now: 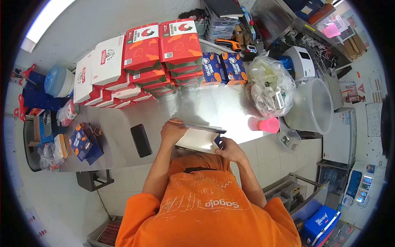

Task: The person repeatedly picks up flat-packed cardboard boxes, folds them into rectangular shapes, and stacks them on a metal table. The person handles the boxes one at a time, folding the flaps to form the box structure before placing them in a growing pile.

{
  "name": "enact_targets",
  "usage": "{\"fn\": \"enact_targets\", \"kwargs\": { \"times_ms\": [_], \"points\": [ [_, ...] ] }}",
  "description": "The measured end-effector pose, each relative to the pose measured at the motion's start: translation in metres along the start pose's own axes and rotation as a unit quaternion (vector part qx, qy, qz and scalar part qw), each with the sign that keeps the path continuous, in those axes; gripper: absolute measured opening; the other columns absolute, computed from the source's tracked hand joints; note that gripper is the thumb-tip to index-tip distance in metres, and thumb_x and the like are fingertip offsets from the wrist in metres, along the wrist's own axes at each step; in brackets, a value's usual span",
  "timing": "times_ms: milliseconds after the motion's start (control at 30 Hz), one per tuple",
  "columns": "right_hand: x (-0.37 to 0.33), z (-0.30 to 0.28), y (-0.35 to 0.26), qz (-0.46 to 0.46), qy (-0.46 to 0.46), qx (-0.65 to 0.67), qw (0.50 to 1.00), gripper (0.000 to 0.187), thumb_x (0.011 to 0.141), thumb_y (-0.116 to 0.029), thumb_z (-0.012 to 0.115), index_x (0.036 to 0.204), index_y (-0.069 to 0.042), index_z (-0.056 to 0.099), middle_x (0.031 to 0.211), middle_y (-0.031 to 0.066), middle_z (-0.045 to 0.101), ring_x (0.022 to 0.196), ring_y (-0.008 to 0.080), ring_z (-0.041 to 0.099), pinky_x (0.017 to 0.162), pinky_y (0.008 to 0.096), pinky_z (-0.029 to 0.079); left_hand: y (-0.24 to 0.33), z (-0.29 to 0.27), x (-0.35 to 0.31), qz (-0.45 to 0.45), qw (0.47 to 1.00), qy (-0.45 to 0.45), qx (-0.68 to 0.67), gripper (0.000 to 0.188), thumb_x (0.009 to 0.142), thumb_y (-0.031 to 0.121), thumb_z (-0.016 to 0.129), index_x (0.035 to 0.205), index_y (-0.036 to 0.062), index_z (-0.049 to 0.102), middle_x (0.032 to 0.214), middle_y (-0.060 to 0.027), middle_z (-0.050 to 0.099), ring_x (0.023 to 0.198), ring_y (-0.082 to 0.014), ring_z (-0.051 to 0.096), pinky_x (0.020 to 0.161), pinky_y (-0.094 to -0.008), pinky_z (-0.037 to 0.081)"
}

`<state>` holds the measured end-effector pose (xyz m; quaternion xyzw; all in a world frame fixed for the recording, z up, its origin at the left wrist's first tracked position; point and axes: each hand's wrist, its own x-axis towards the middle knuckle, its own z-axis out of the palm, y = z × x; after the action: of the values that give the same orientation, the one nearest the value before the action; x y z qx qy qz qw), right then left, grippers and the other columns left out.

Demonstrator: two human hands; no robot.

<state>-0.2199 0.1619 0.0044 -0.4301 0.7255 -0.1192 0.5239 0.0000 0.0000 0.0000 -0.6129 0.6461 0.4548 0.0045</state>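
Observation:
Close to my body, at the table's front edge, I hold a partly folded cardboard box (196, 140). Its pale inner side faces up, and blue shows at its right end. My left hand (173, 131) grips the box's left end, where a raised flap stretches to the right. At the lower right corner my right hand (231, 150) pinches the blue edge, its fingertips partly hidden by the board. To the left lies a black phone (141, 140) on the metal table (173, 108). Farther left rests a pile of flat blue printed cartons (83, 142).
Stacked red and white boxes (142, 45) fill the back left. Beside them stand blue and orange boxes (214, 68). A clear bag of packaging (271, 86), a pink cup (268, 125) and a large clear tub (310, 106) are on the right.

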Motion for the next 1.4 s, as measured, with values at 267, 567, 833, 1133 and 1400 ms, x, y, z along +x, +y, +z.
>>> {"fn": "enact_targets", "kwargs": {
  "times_ms": [267,567,833,1133,1400],
  "points": [
    [0.009,-0.001,-0.024,0.030,0.184,-0.057,0.981,0.059,0.081,-0.018,0.067,0.133,0.004,0.051,0.096,0.0271,0.069,0.094,0.0440,0.066,0.086,0.0443,0.055,0.003,-0.014,0.000,-0.001,0.963,-0.262,-0.060,0.058,0.073,0.020,0.064,0.128,0.0022,0.061,0.113,-0.0183,0.065,0.097,-0.0258,0.066,0.080,-0.0348,0.054],
    [0.011,-0.013,0.000,0.016,0.003,0.185,0.983,0.058,0.081,-0.003,0.051,0.138,0.003,0.051,0.108,0.0227,0.069,0.098,0.0228,0.067,0.089,0.0345,0.051,-0.048,-0.007,0.017,0.096,0.965,-0.228,-0.082,0.065,0.071,0.018,0.075,0.132,0.0032,0.057,0.120,-0.0161,0.065,0.112,-0.0259,0.063,0.091,-0.0372,0.054],
    [0.023,0.003,-0.026,0.060,0.160,-0.057,0.984,0.070,0.070,-0.060,0.078,0.102,0.002,0.069,0.088,0.0166,0.073,0.084,0.0322,0.072,0.077,0.0396,0.056,-0.013,0.024,0.001,0.138,0.989,-0.056,-0.025,0.069,0.063,0.029,0.086,0.122,0.0017,0.061,0.112,-0.0158,0.071,0.105,-0.0333,0.068,0.092,-0.0383,0.053],
    [0.020,0.010,-0.003,-0.113,0.176,0.216,0.954,0.039,0.090,-0.018,0.055,0.120,0.007,0.050,0.097,0.0178,0.069,0.082,0.0285,0.070,0.079,0.0397,0.055,-0.045,0.004,-0.005,0.142,0.939,-0.092,-0.301,0.068,0.081,0.023,0.060,0.141,0.0023,0.037,0.121,-0.0189,0.061,0.111,-0.0285,0.062,0.093,-0.0377,0.049],
    [0.003,-0.001,-0.009,-0.178,0.152,0.243,0.941,0.040,0.091,-0.008,0.067,0.126,-0.001,0.050,0.115,0.0144,0.066,0.111,0.0215,0.061,0.095,0.0347,0.048,-0.054,-0.010,-0.024,0.163,0.942,-0.107,-0.272,0.043,0.090,0.011,0.061,0.131,-0.0002,0.058,0.120,-0.0105,0.067,0.111,-0.0175,0.062,0.098,-0.0320,0.047]
  ]
}}
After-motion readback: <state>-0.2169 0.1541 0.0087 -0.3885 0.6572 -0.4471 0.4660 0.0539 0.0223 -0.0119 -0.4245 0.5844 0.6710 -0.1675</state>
